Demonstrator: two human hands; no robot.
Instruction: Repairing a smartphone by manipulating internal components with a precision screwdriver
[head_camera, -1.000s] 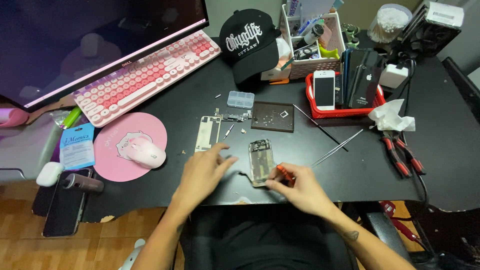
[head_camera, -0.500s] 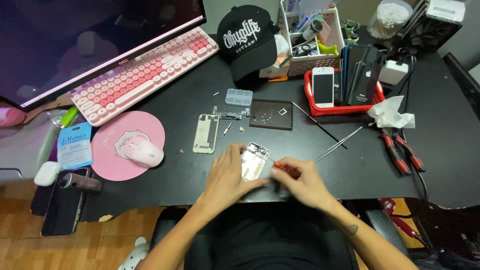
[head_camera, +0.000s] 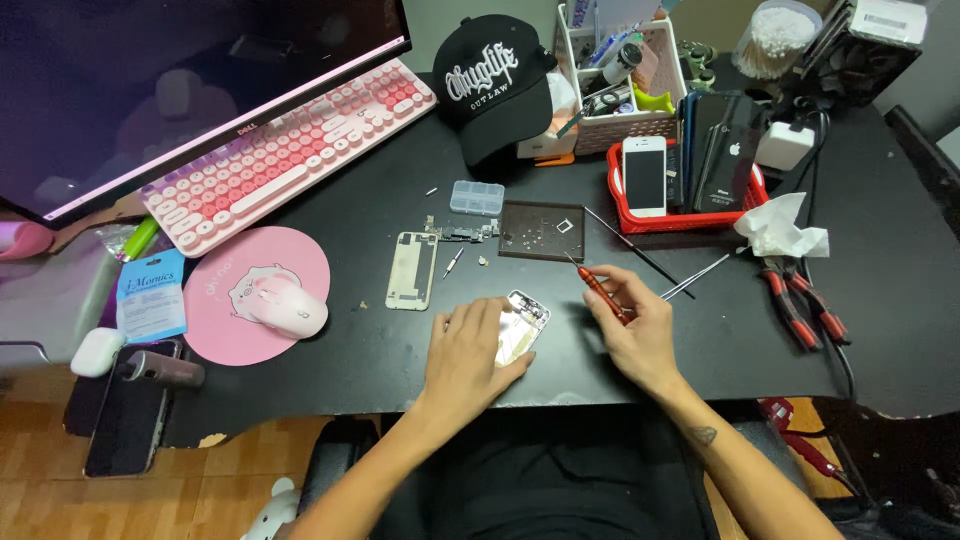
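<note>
Below, flat metal phone frame (head_camera: 522, 328) under left hand (head_camera: 466, 352).

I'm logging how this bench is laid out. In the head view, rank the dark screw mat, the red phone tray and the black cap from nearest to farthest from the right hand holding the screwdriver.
From the right hand:
1. Dark screw mat, just up and left, by the screwdriver tip.
2. Red phone tray, up and right.
3. Black cap, at the desk's far edge, left of the white basket.

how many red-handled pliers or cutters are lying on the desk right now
2: both red-handled pliers lie side by side on the desk's right side, just below the crumpled tissue. More may be hidden in the white basket.
</note>
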